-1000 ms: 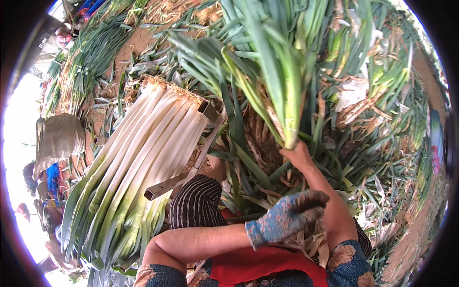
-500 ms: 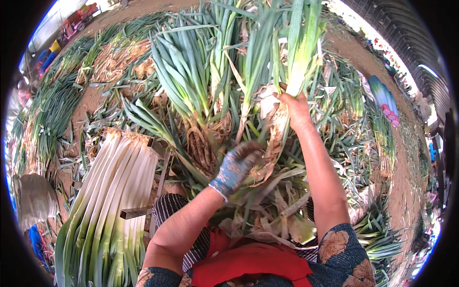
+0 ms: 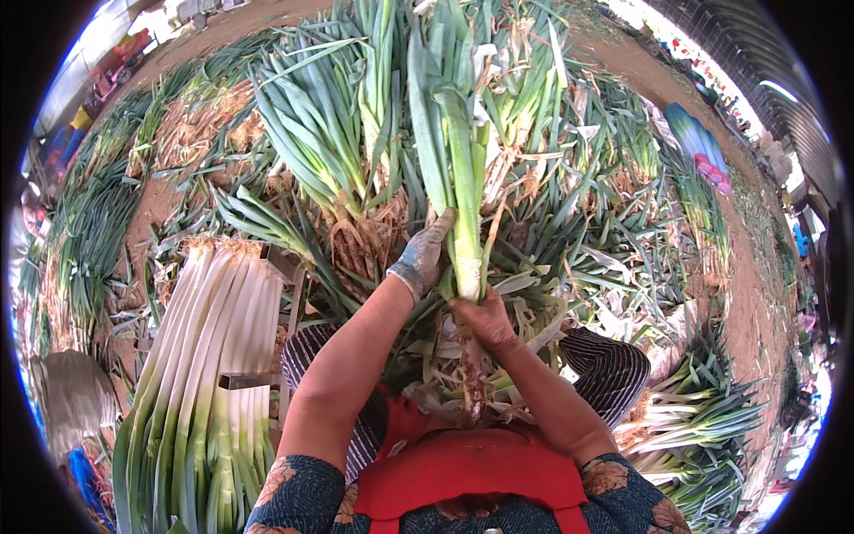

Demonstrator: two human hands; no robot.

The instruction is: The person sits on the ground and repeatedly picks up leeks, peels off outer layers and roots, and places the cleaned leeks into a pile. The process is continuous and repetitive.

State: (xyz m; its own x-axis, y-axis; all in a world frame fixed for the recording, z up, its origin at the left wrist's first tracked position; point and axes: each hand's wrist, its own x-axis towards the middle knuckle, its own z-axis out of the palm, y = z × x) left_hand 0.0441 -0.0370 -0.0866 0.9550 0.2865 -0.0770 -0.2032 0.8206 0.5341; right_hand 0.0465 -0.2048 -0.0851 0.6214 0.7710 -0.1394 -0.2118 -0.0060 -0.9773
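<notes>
In front of my body, a large green onion (image 3: 465,236) stands upright with its green leaves pointing away and its brown, dirty lower stalk toward me. My right hand (image 3: 485,322) is bare and closed around the stalk, just below the pale part. My left hand (image 3: 420,256), in a thin patterned glove, grips the same onion higher up at its leaves; some of its fingers are hidden. Left of my knee, a stack of peeled green onions (image 3: 205,356) with long white stalks lies in a metal rack (image 3: 249,380).
A bunch of unpeeled green onions (image 3: 316,133) lies just beyond my hands. Stripped leaves (image 3: 614,267) litter the ground. More green onions (image 3: 689,418) lie beside my right knee, and a tied bundle (image 3: 698,147) sits at the far right.
My right hand has drawn the onion toward me and left, to the middle. My left hand has moved up from the loose leaves and taken hold of the onion.
</notes>
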